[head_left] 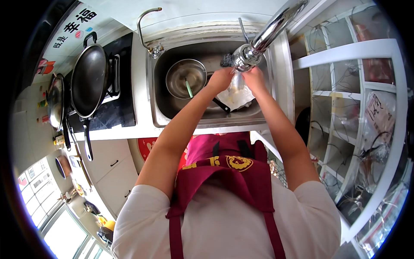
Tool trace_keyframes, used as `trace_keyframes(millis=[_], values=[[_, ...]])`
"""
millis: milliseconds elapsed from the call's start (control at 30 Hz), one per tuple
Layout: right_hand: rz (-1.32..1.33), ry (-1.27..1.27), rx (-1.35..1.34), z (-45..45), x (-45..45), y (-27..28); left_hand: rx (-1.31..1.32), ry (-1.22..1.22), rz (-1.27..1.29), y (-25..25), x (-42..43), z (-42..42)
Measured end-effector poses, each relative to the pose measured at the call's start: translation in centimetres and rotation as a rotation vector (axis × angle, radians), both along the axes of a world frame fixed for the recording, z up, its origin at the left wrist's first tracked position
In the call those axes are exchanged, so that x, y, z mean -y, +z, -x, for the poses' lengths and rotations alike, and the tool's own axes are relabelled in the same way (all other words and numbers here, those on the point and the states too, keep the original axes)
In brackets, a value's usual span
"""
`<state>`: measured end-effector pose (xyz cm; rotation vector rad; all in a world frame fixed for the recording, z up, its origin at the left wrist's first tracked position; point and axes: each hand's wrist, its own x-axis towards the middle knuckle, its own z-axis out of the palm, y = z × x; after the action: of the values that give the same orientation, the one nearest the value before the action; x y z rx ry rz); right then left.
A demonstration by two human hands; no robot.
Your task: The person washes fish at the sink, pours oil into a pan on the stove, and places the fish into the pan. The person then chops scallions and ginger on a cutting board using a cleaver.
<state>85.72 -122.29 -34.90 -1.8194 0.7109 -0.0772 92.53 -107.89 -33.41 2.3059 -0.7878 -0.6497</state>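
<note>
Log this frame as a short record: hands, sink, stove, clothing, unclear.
left_hand: bare left hand, at the upper part of a crumpled whitish sheet
right_hand: bare right hand, at the sheet's other side, near a thick chrome pipe
sink: rectangular stainless-steel sink; inside, round metal bowl with green-handled utensil
stove: round black frying pan on black cooktop
clothing: maroon cloth apron
unclear: sheet material; exact finger grip

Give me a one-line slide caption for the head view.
Left hand and right hand at a crumpled white item in a steel sink, a metal bowl off to their left.
</note>
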Motion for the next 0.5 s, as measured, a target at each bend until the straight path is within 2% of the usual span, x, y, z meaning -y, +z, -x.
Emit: trace_keyframes(millis=[67, 100, 200, 233, 333, 367, 400, 433, 500], values=[[-0.307, 0.019, -0.014, -1.4, -2.1, 6.0, -0.127, 0.096, 0.143, -1.9, -0.6, -0.6], [-0.402, 0.098, -0.010, -1.9, -3.0, 6.9, -0.187, 0.147, 0.216, -2.5, -0.9, -0.9], [-0.438, 0.222, 0.020, -2.9, -3.9, 8.9, -0.051, 0.158, 0.106, 0.6, -2.5, -1.2], [-0.450, 0.272, 0.035, -3.0, -4.1, 8.8, -0.037, 0.184, 0.105, -1.2, -2.9, -1.6], [-0.550, 0.464, 0.032, -3.0, -3.4, 10.5, 0.104, 0.180, 0.194, -1.7, -4.2, -1.0], [-0.530, 0.494, 0.038, -3.0, -3.1, 10.9, 0.042, 0.233, 0.092, 3.3, -4.8, 0.0], [-0.513, 0.528, 0.041, -2.7, -2.7, 11.2, -0.061, 0.332, 0.179, 5.6, -5.4, 1.1], [-0.669, 0.544, 0.081, -2.2, -1.9, 10.4, 0.088, 0.253, 0.346, 4.8, -6.5, 1.7], [-1.035, 0.515, 0.044, -1.4, -0.6, 7.8, 0.342, 0.160, 0.259, 4.5, -9.1, 2.9]])
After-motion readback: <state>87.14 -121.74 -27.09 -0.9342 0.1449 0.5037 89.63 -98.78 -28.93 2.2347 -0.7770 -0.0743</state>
